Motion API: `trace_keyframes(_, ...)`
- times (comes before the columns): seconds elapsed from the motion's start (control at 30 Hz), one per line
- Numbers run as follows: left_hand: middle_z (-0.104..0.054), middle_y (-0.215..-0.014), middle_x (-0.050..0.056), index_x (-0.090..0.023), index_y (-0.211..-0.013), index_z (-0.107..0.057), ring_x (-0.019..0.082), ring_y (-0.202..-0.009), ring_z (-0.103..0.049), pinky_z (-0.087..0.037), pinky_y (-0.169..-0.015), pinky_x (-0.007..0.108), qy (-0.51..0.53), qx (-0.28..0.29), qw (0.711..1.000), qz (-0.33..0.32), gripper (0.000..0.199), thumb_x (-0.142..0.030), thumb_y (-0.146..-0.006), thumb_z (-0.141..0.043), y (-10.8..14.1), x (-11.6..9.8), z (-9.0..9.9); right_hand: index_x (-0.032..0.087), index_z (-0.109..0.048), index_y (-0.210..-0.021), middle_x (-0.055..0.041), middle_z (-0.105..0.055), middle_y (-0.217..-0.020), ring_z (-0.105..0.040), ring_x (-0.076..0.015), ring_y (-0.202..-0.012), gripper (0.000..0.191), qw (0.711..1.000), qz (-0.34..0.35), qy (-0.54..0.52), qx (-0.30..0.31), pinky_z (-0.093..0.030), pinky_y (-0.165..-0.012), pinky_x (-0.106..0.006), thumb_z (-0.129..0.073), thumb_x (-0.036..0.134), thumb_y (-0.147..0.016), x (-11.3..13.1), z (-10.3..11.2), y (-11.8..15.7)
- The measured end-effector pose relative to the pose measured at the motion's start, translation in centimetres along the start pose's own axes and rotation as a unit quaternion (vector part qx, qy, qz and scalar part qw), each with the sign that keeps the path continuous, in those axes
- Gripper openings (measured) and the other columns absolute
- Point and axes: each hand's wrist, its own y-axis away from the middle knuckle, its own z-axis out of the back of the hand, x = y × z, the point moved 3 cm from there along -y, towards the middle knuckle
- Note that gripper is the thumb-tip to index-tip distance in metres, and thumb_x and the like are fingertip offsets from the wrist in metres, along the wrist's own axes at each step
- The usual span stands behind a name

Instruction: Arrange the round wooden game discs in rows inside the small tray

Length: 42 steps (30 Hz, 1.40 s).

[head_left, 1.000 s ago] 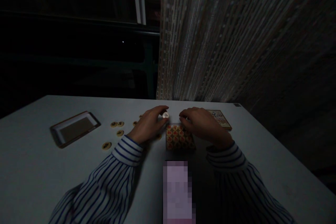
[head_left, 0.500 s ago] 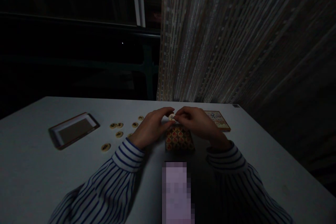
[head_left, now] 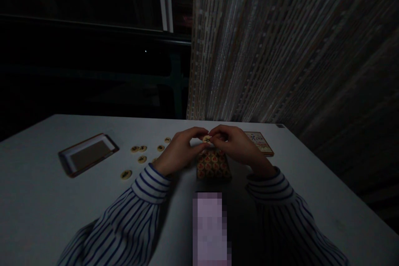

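Observation:
A round wooden piece with a dark character is pinched between my left hand and my right hand, both closed on its edges. Just below my fingers lies a dark box filled with rows of round pieces with red characters; its far edge is partly hidden by my right hand. Several loose pieces with dark characters are scattered on the white table left of my left hand, one partly covered by it.
An open, rectangular tray or lid lies at the left. Beyond my right hand is a flat printed box or lid. A pixelated pinkish object is at the near centre. A string curtain hangs behind the table.
The held piece and my fingertips have shifted very slightly to the right. Both hands keep hold of the piece, and the things on the table stay where they were.

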Motion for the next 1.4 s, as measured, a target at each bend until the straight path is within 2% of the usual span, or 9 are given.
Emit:
trace_keyframes(0.2, -0.064, -0.096, 0.007, -0.014, -0.100, -0.057, 0.016, -0.088, -0.060, -0.048, -0.083, 0.032, 0.124, 0.017, 0.990, 0.065, 0.028, -0.025, -0.074, -0.060, -0.2, 0.7, -0.5, 0.019, -0.065, -0.091, -0.0018, -0.067, -0.083, -0.060, -0.0133, -0.077, 0.020, 0.999, 0.023, 0.027, 0.009, -0.043, -0.068, -0.025, -0.052, 0.025, -0.078, 0.2, 0.1, 0.0)
trace_keyframes(0.4, -0.066, -0.089, 0.006, -0.012, -0.097, -0.058, 0.016, -0.081, -0.061, -0.050, -0.076, 0.031, 0.195, 0.040, 0.971, 0.136, 0.029, -0.026, -0.072, -0.062, -0.3, 1.3, -0.9, 0.018, -0.067, -0.090, -0.0019, -0.068, -0.086, -0.060, -0.0134, -0.079, 0.020, 0.998, 0.050, 0.039, 0.007, -0.043, -0.072, -0.025, -0.050, 0.021, -0.079, 0.4, 0.1, -0.1)
trace_keyframes(0.83, -0.068, -0.081, 0.006, -0.013, -0.085, -0.065, 0.016, -0.076, -0.062, -0.049, -0.071, 0.029, 0.167, 0.010, 0.972, 0.165, 0.025, -0.034, -0.073, -0.059, -0.3, 1.4, -0.5, 0.019, -0.065, -0.093, -0.0018, -0.067, -0.087, -0.059, -0.0136, -0.079, 0.020, 0.998, 0.031, 0.052, 0.029, -0.043, -0.070, -0.025, -0.051, 0.023, -0.078, 0.5, -0.1, 0.1)
trace_keyframes(1.13, -0.068, -0.080, 0.006, -0.012, -0.086, -0.066, 0.017, -0.079, -0.062, -0.049, -0.078, 0.032, 0.228, 0.047, 0.954, 0.187, 0.025, -0.033, -0.076, -0.055, -0.2, 1.9, -0.4, 0.019, -0.065, -0.094, -0.0016, -0.067, -0.086, -0.059, -0.0138, -0.079, 0.023, 0.996, 0.038, 0.068, 0.030, -0.042, -0.072, -0.025, -0.049, 0.019, -0.078, 0.5, 0.0, 0.1)
trace_keyframes(1.4, -0.068, -0.081, 0.006, -0.013, -0.087, -0.064, 0.016, -0.075, -0.062, -0.049, -0.076, 0.031, 0.224, 0.057, 0.949, 0.214, 0.022, -0.029, -0.075, -0.057, -0.2, 1.8, -0.4, 0.020, -0.065, -0.097, -0.0017, -0.067, -0.087, -0.059, -0.0138, -0.080, 0.025, 0.996, 0.038, 0.079, 0.035, -0.042, -0.072, -0.026, -0.049, 0.018, -0.079, 0.4, -0.2, 0.0)
